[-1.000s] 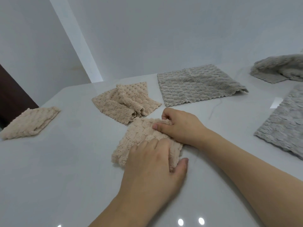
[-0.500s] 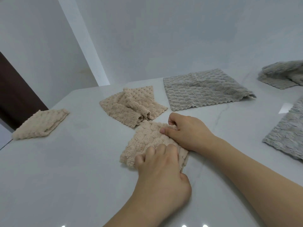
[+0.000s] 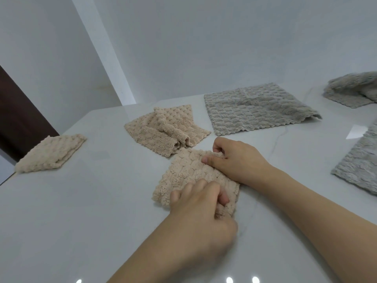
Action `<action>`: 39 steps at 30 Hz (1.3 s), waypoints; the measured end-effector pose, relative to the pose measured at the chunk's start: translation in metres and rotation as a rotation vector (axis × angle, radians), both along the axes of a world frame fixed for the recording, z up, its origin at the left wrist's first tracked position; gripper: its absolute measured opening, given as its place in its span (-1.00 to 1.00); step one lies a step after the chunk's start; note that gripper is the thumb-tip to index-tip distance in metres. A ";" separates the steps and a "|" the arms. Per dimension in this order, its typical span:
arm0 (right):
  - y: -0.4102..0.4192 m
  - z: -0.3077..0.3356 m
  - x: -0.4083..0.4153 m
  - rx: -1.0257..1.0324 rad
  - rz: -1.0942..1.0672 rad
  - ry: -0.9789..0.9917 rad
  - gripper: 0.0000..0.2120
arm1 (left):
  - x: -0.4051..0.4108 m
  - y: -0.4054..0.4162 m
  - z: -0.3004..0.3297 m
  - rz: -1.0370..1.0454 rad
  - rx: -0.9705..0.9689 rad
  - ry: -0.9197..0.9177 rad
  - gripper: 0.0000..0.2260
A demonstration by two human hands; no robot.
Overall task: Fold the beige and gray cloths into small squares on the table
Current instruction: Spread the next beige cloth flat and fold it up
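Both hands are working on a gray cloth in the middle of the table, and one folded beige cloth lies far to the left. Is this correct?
Not quite: the cloth under both hands is beige, not gray. The head view shows the left hand and right hand gripping the beige cloth in the middle of the table. The gray cloths lie farther back and to the right. The folded beige cloth does lie far left.

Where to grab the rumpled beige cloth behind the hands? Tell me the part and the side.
Take the rumpled beige cloth at its near scalloped corner, coming from the front. That corner lies flat and free on the table, while the middle is bunched into ridges, so a grip there would probably lift folds unevenly.
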State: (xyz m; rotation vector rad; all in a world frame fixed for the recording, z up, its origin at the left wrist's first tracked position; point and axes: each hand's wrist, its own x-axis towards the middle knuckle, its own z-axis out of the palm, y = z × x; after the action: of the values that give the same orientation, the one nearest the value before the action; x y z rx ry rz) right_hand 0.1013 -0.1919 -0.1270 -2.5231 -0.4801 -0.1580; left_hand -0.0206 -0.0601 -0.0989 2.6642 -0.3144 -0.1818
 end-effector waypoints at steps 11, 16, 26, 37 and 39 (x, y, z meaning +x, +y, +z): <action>0.000 -0.001 0.001 0.018 -0.004 -0.008 -0.65 | 0.007 0.010 -0.001 -0.054 0.028 -0.097 -0.92; 0.000 0.000 -0.001 0.052 -0.036 0.002 -0.64 | 0.001 0.011 -0.005 -0.108 0.088 -0.091 -0.63; -0.002 0.003 -0.010 0.195 0.206 -0.481 -0.62 | 0.051 0.067 -0.002 0.508 -0.548 -0.373 -0.56; 0.005 0.007 -0.007 0.853 0.026 0.155 -0.57 | 0.061 0.063 -0.016 0.408 -0.461 -0.450 -0.71; 0.010 0.004 -0.005 0.869 0.016 0.314 -0.62 | 0.061 0.065 -0.018 0.437 -0.447 -0.499 -0.73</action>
State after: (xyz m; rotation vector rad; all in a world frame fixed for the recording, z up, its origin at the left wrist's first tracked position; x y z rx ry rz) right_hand 0.0965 -0.1822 -0.1228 -1.6487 -0.2262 0.0378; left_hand 0.0402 0.0050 -0.1170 2.2252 0.0800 0.6220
